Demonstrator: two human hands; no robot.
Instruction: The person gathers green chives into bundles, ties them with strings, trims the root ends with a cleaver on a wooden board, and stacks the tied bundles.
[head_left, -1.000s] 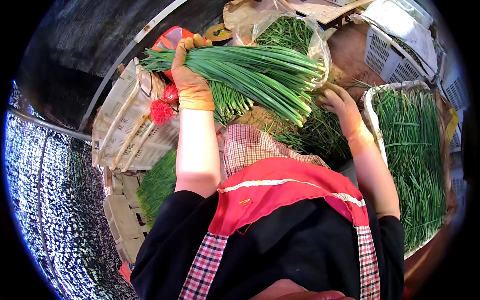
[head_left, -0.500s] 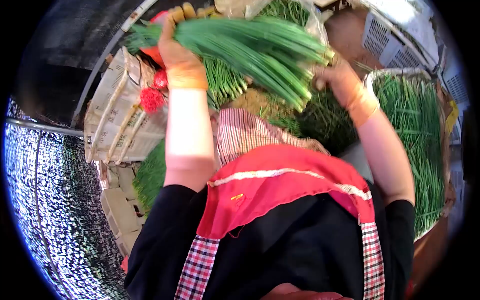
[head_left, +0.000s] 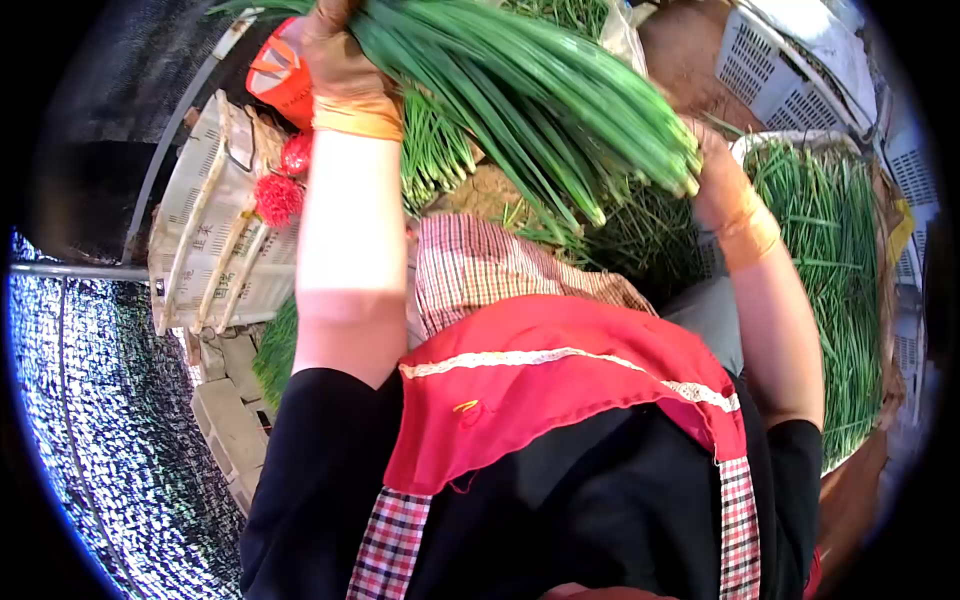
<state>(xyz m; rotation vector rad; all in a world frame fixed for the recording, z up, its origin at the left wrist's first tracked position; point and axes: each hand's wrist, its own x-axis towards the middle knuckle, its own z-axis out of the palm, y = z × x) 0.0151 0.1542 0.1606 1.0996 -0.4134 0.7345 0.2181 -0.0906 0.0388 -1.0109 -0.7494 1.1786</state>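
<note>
A long bunch of garlic chives stretches across the top of the head view, its pale cut ends to the right and leaf tips to the left. My left hand, in an orange-tan glove, is closed around its leafy part; the fingertips run out of view at the top. At the cut ends is my right hand, gloved alike, touching or very near them. Its fingers are mostly hidden by the stems. Below the bunch lies a heap of loose, darker green trimmings.
Another bunch of chives lies beneath my left wrist. On the right stands a container packed with chives. White crates stand at left, with an orange-red container and red string balls nearby. Another crate stands upper right.
The bunch has swung so its cut ends sit lower and further right. My left hand has moved up and left; my right hand has moved right and slightly down.
</note>
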